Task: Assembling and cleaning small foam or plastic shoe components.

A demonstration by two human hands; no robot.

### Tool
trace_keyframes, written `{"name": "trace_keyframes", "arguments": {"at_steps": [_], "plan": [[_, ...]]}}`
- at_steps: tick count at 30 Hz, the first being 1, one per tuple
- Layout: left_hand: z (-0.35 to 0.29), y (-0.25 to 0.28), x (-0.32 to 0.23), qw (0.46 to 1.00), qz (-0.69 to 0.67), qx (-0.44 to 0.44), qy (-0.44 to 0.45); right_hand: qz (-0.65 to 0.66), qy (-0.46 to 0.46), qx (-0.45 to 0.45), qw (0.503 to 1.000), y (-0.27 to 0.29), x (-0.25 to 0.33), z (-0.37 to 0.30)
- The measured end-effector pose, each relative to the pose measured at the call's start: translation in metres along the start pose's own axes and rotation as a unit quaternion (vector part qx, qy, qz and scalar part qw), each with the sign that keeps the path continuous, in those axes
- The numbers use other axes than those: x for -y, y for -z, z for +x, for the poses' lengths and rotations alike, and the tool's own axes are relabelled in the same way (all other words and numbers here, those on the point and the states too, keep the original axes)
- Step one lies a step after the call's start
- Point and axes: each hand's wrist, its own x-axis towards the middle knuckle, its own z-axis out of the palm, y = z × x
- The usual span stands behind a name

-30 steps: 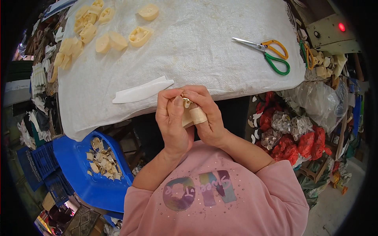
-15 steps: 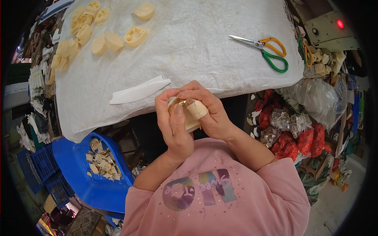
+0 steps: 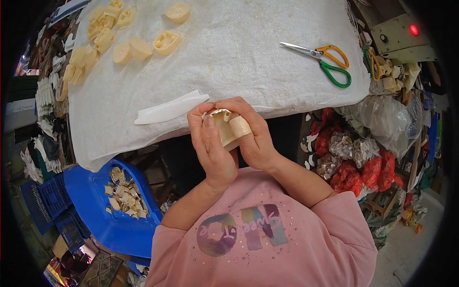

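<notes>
Just off the table's near edge, in front of my chest, both hands hold a cream hollow piece with a shiny metallic curved rim (image 3: 224, 131). My left hand (image 3: 209, 148) is closed on its left side, the thumb lying along it. My right hand (image 3: 258, 143) grips the other side; pale tape (image 3: 240, 126) wraps its thumb. Fingers of both hands meet at the far end and hide part of the rim. Beyond the left fingers lies a curved white strip (image 3: 172, 108) on the white woven cloth (image 3: 229, 62).
Several cream moulded blocks (image 3: 167, 43) lie at the table's far left. Scissors with orange and green handles (image 3: 334, 64) rest at the right. Broken cream and metallic pieces (image 3: 126, 193) sit on a blue plastic chair (image 3: 91, 210). Red bags (image 3: 370, 172) are piled at right.
The held piece has turned in my hands, and more of its hollow side and shiny rim now shows. The thumbs have shifted apart slightly.
</notes>
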Motion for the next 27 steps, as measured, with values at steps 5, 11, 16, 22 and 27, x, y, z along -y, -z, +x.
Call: {"name": "trace_keyframes", "arguments": {"at_steps": [5, 11, 16, 22, 27], "plan": [[0.007, 0.007, -0.016, 0.958, -0.209, 0.072, 0.184, 0.127, -0.147, -0.001, 0.981, 0.008, 0.006, 0.005], [0.007, 0.007, -0.028, 0.97, -0.126, 0.139, 0.156, 0.176, -0.203, 0.114, 0.957, 0.032, 0.017, 0.01], [0.0, -0.001, -0.021, 0.981, -0.1, 0.094, 0.134, 0.086, -0.097, 0.052, 0.99, 0.013, 0.014, 0.005], [0.003, 0.003, -0.017, 0.988, -0.054, 0.103, 0.1, 0.18, -0.193, -0.01, 0.965, 0.007, 0.013, 0.002], [0.005, 0.01, -0.014, 0.966, -0.171, 0.131, 0.145, 0.308, -0.274, -0.04, 0.91, 0.012, 0.016, 0.008]]}}
